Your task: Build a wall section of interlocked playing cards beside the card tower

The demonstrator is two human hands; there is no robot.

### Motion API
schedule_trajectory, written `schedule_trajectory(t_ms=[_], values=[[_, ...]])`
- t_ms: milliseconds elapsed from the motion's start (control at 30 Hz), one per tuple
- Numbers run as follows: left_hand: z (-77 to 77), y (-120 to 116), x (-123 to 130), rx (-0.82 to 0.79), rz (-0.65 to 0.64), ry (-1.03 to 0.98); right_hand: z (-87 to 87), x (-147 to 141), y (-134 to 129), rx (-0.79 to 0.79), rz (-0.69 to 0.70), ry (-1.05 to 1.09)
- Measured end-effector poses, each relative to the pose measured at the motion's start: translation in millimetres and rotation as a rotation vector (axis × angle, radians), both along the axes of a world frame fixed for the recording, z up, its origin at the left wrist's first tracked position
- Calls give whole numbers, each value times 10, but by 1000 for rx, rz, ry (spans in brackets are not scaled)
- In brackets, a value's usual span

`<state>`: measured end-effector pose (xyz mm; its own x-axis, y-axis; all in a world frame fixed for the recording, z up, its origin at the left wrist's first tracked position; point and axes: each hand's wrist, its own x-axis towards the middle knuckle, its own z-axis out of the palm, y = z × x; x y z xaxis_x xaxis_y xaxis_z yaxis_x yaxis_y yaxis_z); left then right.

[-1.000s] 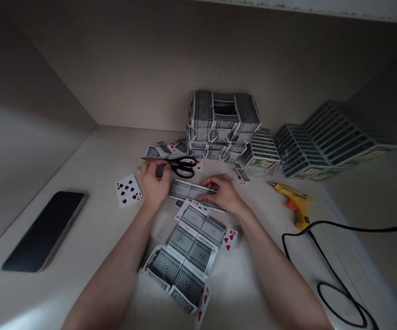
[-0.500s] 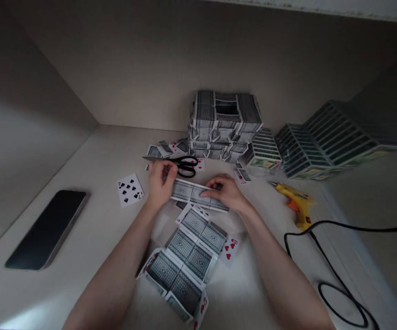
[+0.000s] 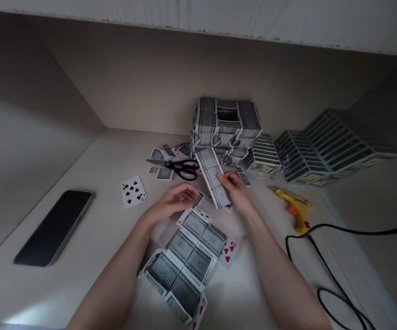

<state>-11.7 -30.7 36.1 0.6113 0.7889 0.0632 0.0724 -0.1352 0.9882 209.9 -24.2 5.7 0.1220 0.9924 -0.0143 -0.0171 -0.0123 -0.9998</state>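
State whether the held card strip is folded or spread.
Spread: the card strip extends past the right hand, patterned backs in a row.

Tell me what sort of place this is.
Probably a craft work surface inside a shelf or cubby: scissors, a yellow glue gun and the stacked playing-card structure suggest it.

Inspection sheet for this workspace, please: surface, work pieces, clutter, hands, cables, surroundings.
Surface: pale tabletop, no spills seen.
Work pieces: card strip, raised; joined card panel lying nearer the person.
Clutter: scissors over loose cards; phone far left; glue gun right.
Hands: right hand grips the strip; left hand loosely curled, nothing held visibly.
Cables: black cord curves near glue gun.
Surroundings: back wall; card structure and striped stacks behind.
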Motion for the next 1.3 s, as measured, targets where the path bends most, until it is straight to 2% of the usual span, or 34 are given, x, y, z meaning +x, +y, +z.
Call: schedule_trajectory(t_ms=[133,267,367,433,500,633,733,867,1067,1300], values=[[79,-112,142,27,-208,123,5,1,10,22,-35,53],[-2,-122,192,58,-215,203,21,-7,7,10,-79,138],[-45,-60,120,33,-100,205,41,-12,-4,12,-95,201],[-40,5,18,-9,23,204,50,-9,-10,4,-92,238],[-26,75,-104,-59,152,209,53,-1,-12,4,-97,261],[-51,202,-307,-120,510,185,49,27,-13,19,-76,320],[-117,272,-373,-159,667,86,63,32,-25,-1,-17,413],[-170,316,-365,-199,689,19,115,-7,-58,-51,129,572],[-170,323,-309,-162,688,68,234,-33,-106,-136,331,822],[-192,326,-297,-147,681,54,297,-21,-135,-241,401,751]])
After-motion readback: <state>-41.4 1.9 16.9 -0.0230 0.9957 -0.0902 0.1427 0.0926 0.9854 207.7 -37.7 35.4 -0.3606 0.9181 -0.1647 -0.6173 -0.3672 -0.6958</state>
